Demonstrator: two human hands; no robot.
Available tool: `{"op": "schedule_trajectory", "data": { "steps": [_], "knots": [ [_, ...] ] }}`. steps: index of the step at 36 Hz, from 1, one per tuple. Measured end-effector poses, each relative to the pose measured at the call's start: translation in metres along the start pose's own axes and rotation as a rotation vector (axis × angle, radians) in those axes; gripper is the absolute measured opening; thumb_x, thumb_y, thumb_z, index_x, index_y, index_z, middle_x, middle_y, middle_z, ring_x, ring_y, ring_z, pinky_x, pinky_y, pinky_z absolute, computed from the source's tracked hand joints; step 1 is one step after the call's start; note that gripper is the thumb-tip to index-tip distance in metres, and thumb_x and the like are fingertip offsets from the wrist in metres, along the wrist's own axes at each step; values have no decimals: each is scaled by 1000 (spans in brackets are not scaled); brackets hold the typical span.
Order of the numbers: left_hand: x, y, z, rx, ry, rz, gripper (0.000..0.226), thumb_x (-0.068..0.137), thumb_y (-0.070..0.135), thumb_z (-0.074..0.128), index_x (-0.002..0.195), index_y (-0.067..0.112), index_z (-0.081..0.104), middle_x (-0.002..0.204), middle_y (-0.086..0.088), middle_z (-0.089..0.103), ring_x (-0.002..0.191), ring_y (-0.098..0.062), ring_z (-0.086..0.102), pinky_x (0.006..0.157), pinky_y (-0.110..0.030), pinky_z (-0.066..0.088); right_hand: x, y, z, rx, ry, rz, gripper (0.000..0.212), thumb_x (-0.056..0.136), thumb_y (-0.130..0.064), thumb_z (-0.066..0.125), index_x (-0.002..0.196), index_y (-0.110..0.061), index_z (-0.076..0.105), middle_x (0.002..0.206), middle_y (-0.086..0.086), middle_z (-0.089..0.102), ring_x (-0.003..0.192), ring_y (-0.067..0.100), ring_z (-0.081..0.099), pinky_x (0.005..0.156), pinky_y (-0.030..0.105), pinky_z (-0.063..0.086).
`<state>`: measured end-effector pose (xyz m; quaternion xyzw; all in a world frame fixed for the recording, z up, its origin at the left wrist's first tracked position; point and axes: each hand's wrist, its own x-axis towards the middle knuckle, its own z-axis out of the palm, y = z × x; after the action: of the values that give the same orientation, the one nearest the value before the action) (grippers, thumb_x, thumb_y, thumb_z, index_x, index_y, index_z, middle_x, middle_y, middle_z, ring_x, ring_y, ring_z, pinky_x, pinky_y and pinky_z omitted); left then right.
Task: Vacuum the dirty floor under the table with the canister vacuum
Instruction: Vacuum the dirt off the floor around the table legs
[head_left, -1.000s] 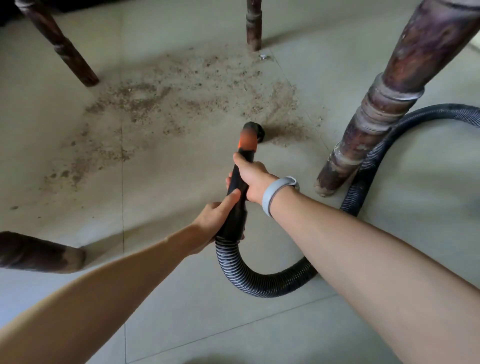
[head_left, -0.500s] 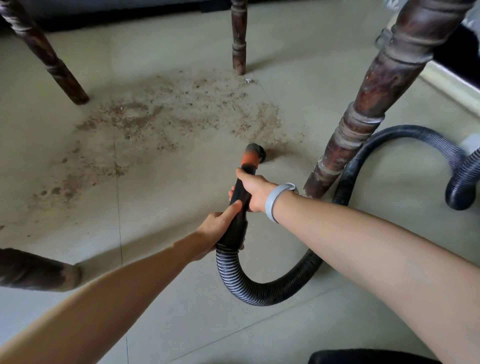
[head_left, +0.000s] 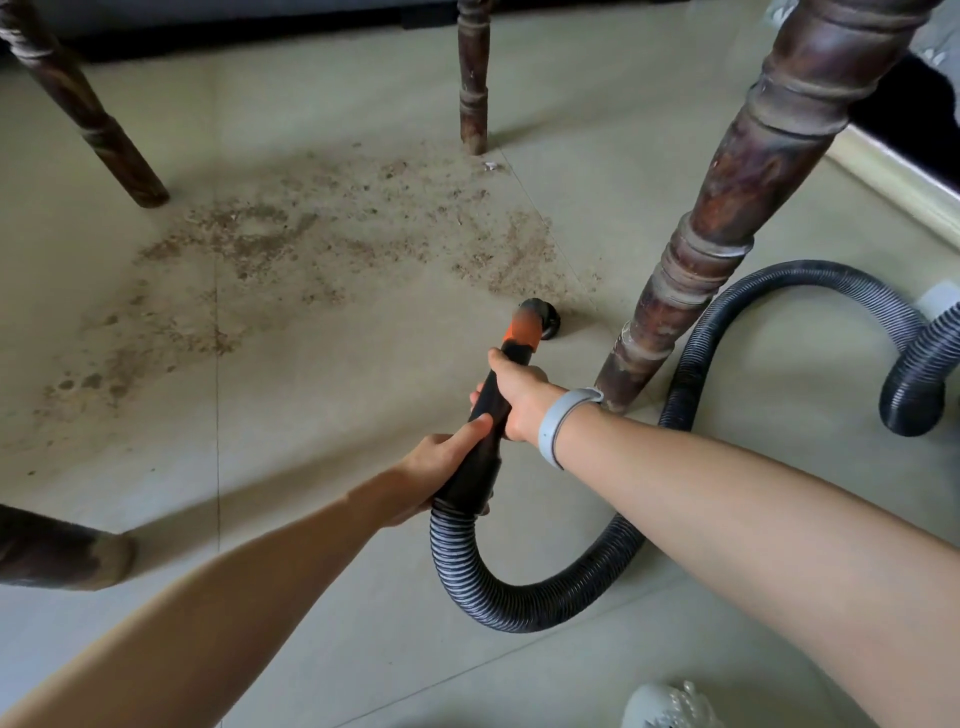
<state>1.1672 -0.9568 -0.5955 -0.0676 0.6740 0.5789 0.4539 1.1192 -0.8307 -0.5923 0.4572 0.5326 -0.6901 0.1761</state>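
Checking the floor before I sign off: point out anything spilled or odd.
Brown gritty dirt is scattered across the beige tiled floor between the dark turned wooden table legs. A small pale scrap lies beside the far leg.

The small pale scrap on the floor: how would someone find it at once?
Start at the far table leg, the slim one at top centre. Just right of its foot, at the far edge of the brown dirt patch, lies the pale scrap. It is whitish, while everything around it is brown grit.
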Motion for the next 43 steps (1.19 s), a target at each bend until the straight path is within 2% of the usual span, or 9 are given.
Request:
{"op": "schedule_trajectory", "data": {
  "steps": [7, 11, 16, 21, 25, 28, 32, 38, 43],
  "knots": [
    [16, 2, -2, 85, -6, -5, 53, 94, 51, 46, 86, 0, 59, 69, -16, 64, 57, -27, 63, 54, -31, 55, 10, 3, -13, 140, -13, -6, 32, 94, -34, 58, 80, -7, 49, 76, 7, 59, 66, 21, 61, 85, 40, 55],
    [23, 0, -5, 120, 31, 4, 52, 94, 50, 48, 89, -1, 59, 74, -19, 63, 57, -28, 64, 55, -30, 56, 17, 5, -15, 209, -70, 3, 30, 95, -34, 57, 85, -7, 49, 80, 9, 58, 70, 23, 62, 83, 38, 54],
    [26, -5, -11, 146, 104, 40, 50, 94, 49, 49, 85, 2, 60, 74, -19, 64, 58, -28, 65, 60, -33, 58, 27, 9, -5, 247, -103, -15, 32, 95, -35, 57, 103, -5, 50, 76, 9, 55, 67, 23, 59, 70, 36, 54],
    [21, -9, -16, 131, 164, 48, 55, 95, 48, 47, 94, -6, 59, 75, -19, 65, 58, -28, 67, 54, -29, 55, 31, 13, 10, 196, -129, -37, 27, 96, -34, 55, 88, -9, 47, 72, 9, 55, 64, 24, 59, 81, 39, 55],
    [20, -9, -20, 61, 185, 48, 50, 96, 47, 47, 87, -1, 61, 70, -16, 65, 58, -29, 65, 55, -31, 57, 35, 9, 22, 136, -142, -61, 27, 96, -33, 55, 85, -10, 45, 70, 8, 54, 60, 23, 58, 81, 41, 54],
    [21, -7, -20, 0, 227, 48, 49, 95, 46, 48, 84, 0, 60, 70, -17, 64, 55, -28, 64, 51, -28, 54, 40, 3, 30, 80, -157, -67, 28, 95, -35, 56, 88, -11, 45, 74, 9, 55, 59, 22, 59, 73, 38, 55],
    [23, -3, -22, -50, 263, 57, 49, 96, 46, 48, 88, -1, 60, 72, -18, 64, 55, -27, 64, 50, -27, 53, 47, -5, 40, 20, -196, -70, 33, 94, -38, 57, 106, -9, 44, 79, 9, 56, 59, 23, 60, 73, 38, 53],
    [31, -1, -27, -99, 315, 70, 51, 95, 47, 48, 95, -2, 60, 76, -19, 64, 57, -28, 65, 55, -31, 57, 55, -16, 50, -57, -240, -86, 37, 94, -41, 57, 106, -8, 46, 80, 9, 57, 61, 23, 61, 77, 39, 55],
    [36, 2, -33, -200, 314, 71, 49, 95, 49, 47, 86, 3, 63, 74, -17, 64, 59, -28, 63, 57, -31, 57, 60, -24, 61, -128, -260, -118, 38, 94, -42, 55, 106, -6, 48, 80, 10, 60, 71, 27, 64, 89, 45, 54]
  ]
}}
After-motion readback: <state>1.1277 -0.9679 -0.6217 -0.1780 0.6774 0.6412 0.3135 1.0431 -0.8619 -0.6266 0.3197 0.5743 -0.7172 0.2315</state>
